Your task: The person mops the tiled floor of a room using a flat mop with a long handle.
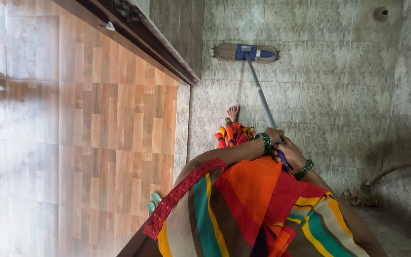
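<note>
A flat mop with a beige pad and blue plate [246, 52] rests on the grey tiled floor [338, 85] ahead of me. Its grey handle [261, 97] slants back toward my body. My left hand [273, 136], with green bangles at the wrist, grips the handle higher up. Just behind it, my right hand [289, 154], also with green bangles, is closed around the handle's blue end. One bare foot [233, 113] shows below striped orange, red and green cloth [258, 204].
A wall with wood-pattern tiles [115, 128] fills the left side. A dark door frame [134, 40] runs along its edge. A round floor drain [381, 13] sits far right. A hose or pipe [396, 169] lies at the right by a grey wall.
</note>
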